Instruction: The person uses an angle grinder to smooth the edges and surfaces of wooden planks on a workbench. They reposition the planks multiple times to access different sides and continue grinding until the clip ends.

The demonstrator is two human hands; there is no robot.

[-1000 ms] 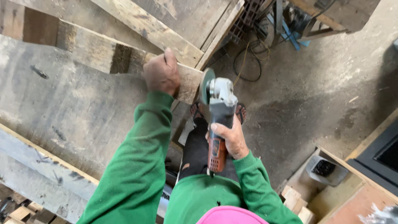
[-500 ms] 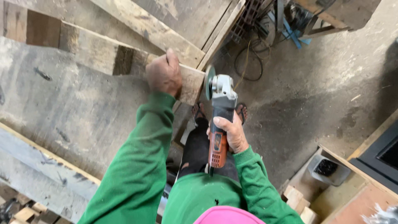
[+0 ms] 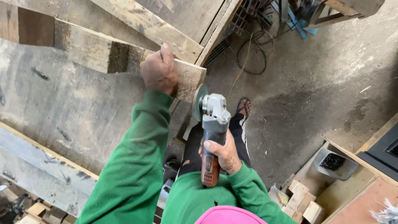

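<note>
Hands first: the left hand (image 3: 159, 72) is closed over the top edge of a rough grey wooden plank (image 3: 124, 56), near its cut end, and pins it down on the big flat grey board (image 3: 62, 108) below. The right hand (image 3: 224, 155) is wrapped tight around the orange handle of a grey angle grinder with a round disc (image 3: 209, 120). The disc stands on edge, just beside the plank's end and very near it; I cannot tell if it is touching the wood.

To do this step well, I think the left hand should stay back from the plank's end, so the fingers (image 3: 166, 52) are never in line with the disc. Press the plank down hard so it cannot jump. Hold the grinder firmly and bring the disc in slowly and straight, letting it do the work, not pushing.

Down on the dirty concrete floor (image 3: 315, 83) a foot in a dark sandal (image 3: 243, 108) sits right under the grinder. It would be safer further away, because bits could fall on it. A black cable (image 3: 251, 58) loops on the floor nearby, well apart from the disc, and should stay clear.
</note>
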